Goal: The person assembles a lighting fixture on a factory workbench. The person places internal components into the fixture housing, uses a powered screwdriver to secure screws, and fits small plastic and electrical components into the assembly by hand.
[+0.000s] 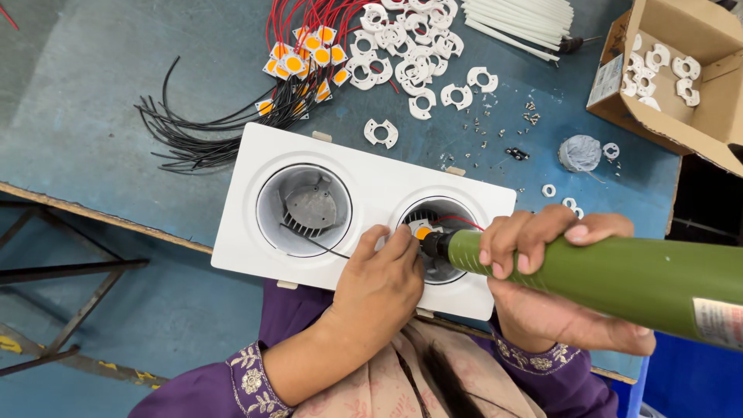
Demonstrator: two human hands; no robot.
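Nearest the camera, purple embroidered sleeves lead to two bare hands. At near right, the right hand is wrapped around a green electric screwdriver, whose tip enters the right opening of a white twin-hole light housing at the blue table's near edge. Left hand fingers press together on the rim beside the tip. The housing looks rigid and light, best steadied by its flat frame. White clips lie farther off.
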